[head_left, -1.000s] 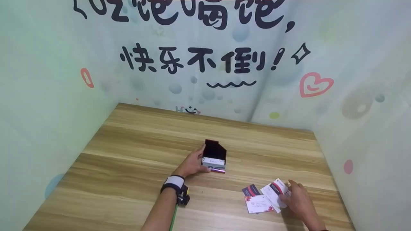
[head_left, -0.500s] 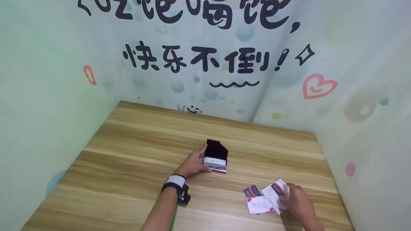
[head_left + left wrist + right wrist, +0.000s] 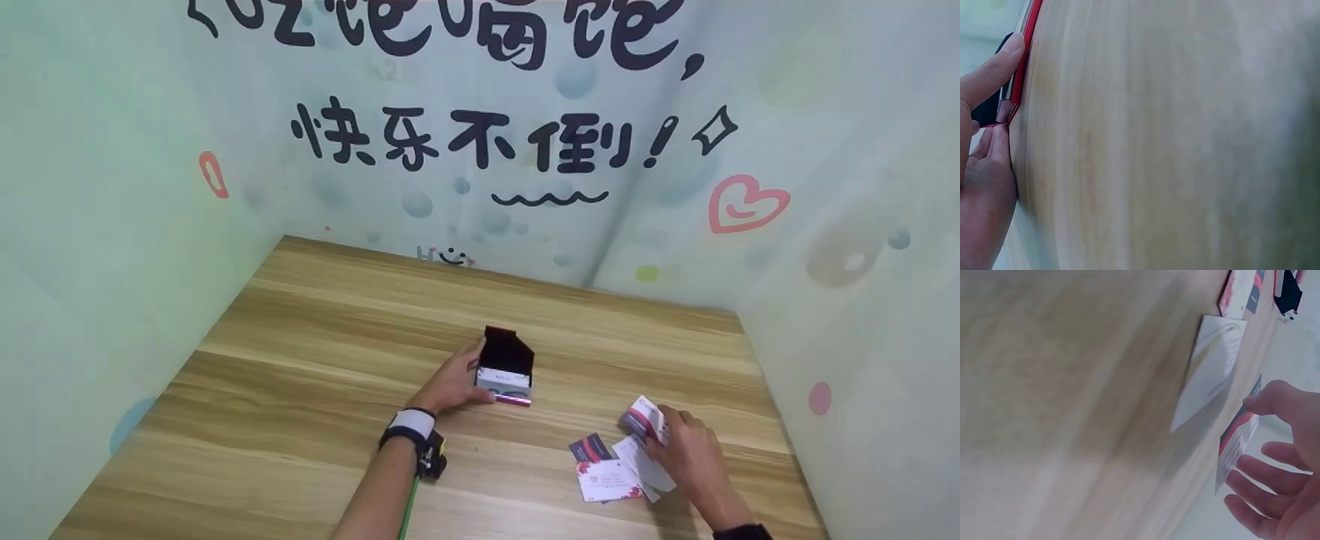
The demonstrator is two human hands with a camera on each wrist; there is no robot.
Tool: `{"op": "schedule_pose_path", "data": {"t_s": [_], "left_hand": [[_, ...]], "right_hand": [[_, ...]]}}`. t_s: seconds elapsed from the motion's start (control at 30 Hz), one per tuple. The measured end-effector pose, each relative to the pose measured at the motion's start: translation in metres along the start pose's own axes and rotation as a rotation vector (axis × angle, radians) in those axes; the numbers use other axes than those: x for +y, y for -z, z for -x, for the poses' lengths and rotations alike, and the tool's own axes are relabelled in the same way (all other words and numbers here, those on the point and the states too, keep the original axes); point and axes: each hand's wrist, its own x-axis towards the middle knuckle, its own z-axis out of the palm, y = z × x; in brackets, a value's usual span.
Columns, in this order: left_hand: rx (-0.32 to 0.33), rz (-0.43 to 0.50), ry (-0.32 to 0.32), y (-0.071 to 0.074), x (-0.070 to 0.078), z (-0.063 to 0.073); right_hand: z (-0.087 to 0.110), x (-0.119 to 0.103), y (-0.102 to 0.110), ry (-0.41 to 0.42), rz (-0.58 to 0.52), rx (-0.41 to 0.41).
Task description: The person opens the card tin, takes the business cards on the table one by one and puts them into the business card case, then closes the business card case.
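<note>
A card case (image 3: pixel 508 352) with a black lining lies on the table with its lid up, business cards showing in its lower pocket. My left hand (image 3: pixel 452 381) grips its left side, thumb at the near edge. The left wrist view shows the thumb across the case's red edge (image 3: pixel 1030 42). Over on the right, my right hand (image 3: pixel 691 454) pinches a white, navy and red business card (image 3: pixel 643 417), raised and tilted. Below it lies a white card (image 3: pixel 646 469), beside a floral-cornered card (image 3: pixel 609 480) overlapping a navy one (image 3: pixel 589 447).
The wooden table (image 3: pixel 337 315) is boxed in by printed fabric walls on the left, back and right (image 3: pixel 847 337). A strapped camera (image 3: pixel 430 454) sits on the left wrist, with a green cord (image 3: pixel 409 510) beneath the forearm.
My right hand has picked the red-striped card off the white card and moved it slightly up and left. The left hand stays on the card case.
</note>
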Motion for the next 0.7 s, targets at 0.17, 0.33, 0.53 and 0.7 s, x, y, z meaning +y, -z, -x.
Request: {"op": "schedule_pose_path", "data": {"t_s": [0.17,0.33,0.53,0.7], "left_hand": [[0.000,0.018,0.014,-0.001,0.000,0.000],[0.001,-0.004,0.007,0.000,0.002,0.000],[-0.010,-0.014,0.025,0.000,0.004,-0.001],[-0.003,-0.015,0.003,0.001,0.001,0.001]], "right_hand": [[-0.013,-0.005,-0.006,0.069,0.013,-0.003],[-0.024,-0.010,-0.013,0.107,0.007,-0.035],[-0.032,-0.016,-0.020,0.196,0.001,-0.018],[-0.040,-0.025,-0.027,0.264,-0.005,0.014]]}}
